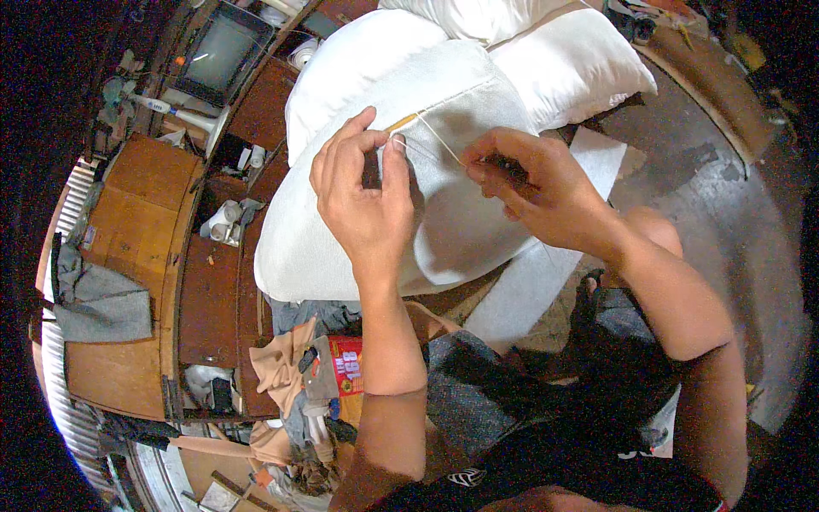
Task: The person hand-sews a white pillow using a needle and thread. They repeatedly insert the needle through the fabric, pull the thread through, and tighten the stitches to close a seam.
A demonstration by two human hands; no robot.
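My left hand is over a large white stuffed cushion, its thumb and forefinger pinching one end of a slim yellow stick. Whether the stick has a hook or point is too small to tell. A pale thread runs from the stick to my right hand. The fingers of that hand are closed on the thread, a little right of the left hand and above the cushion's surface. Another line of thread or a seam stretches from the stick toward the cushion's upper right.
More white pillows lie behind the cushion. To the left stands a brown wooden cabinet with small items on its shelves and a dark-framed screen. A white strip lies on the floor. Cloth scraps and a red packet are near my left forearm.
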